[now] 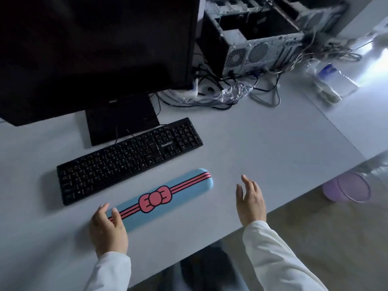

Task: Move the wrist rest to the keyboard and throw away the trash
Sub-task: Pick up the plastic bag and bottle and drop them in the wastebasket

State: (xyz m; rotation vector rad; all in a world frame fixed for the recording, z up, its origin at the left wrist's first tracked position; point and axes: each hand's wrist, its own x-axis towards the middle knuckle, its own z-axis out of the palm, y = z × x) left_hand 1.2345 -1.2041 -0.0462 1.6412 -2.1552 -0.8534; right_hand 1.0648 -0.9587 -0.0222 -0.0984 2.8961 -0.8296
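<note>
A long blue wrist rest (180, 189) with a pink bow and pink stripes lies on the white desk, just in front of the black keyboard (128, 160) and roughly parallel to it. My left hand (108, 229) rests on the wrist rest's near left end, fingers curled over it. My right hand (249, 202) hovers to the right of the wrist rest, fingers apart, holding nothing. A clear plastic bottle with a blue label (331, 80) lies at the far right of the desk. A purple bin (346, 190) stands on the floor beyond the desk's right edge.
A dark monitor (94, 49) on its stand fills the back left. An open computer case (262, 38) with tangled cables (231, 89) and crumpled clear plastic sits at the back. The desk edge (273, 208) runs diagonally near my right hand.
</note>
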